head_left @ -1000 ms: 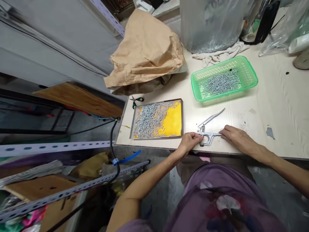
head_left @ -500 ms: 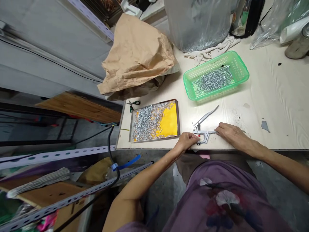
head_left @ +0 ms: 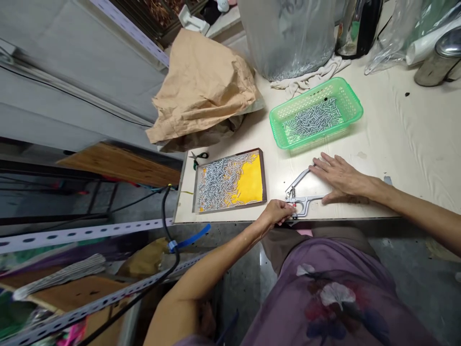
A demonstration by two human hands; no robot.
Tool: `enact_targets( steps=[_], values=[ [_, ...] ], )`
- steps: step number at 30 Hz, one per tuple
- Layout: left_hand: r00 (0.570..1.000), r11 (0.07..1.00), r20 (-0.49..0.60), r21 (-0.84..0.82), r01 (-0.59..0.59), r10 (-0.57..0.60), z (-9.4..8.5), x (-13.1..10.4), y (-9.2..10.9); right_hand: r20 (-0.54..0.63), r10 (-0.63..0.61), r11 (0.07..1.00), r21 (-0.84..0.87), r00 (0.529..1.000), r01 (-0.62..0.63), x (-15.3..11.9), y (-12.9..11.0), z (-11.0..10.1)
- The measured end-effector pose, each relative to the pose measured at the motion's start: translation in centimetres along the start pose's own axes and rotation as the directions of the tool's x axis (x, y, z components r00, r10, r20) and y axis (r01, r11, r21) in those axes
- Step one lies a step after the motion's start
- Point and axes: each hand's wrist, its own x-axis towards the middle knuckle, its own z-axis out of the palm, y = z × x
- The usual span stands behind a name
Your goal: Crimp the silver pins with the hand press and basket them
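Grey metal hand pliers (head_left: 306, 199) with a spring, a red part and spread handles lie flat near the table's front edge. At their jaw end my left hand (head_left: 276, 212) has its fingers pinched together; what they hold, if anything, is hidden. My right hand (head_left: 344, 180) is open with its fingers apart, fingertips over the end of the upper handle and thumb by the tip of the lower one. Left of the pliers, a shallow tray (head_left: 264, 178) with a yellow bottom holds many small silver metal pins (head_left: 219, 182).
Behind the pliers stands a green plastic basket (head_left: 355, 113) with similar silver pieces. Scissors (head_left: 197, 158) rest at the table's left edge. A crumpled brown paper bag (head_left: 205, 86), a large clear plastic bag (head_left: 288, 38) and a metal canister (head_left: 437, 60) stand farther back.
My right hand has moved from the lower handle's tip up and away, opening its fingers over the upper handle. My left hand stays pinched at the jaw. The view has shifted slightly.
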Motion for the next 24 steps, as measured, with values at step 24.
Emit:
enact_targets(
  steps=[24],
  values=[
    [0.632, 0.421, -0.078, 0.807, -0.414, 0.771, 2.0, -0.2, -0.5, 0.036, -0.035, 0.997, -0.064, 0.999, 0.037, -0.4, -2.4, -0.9]
  ],
)
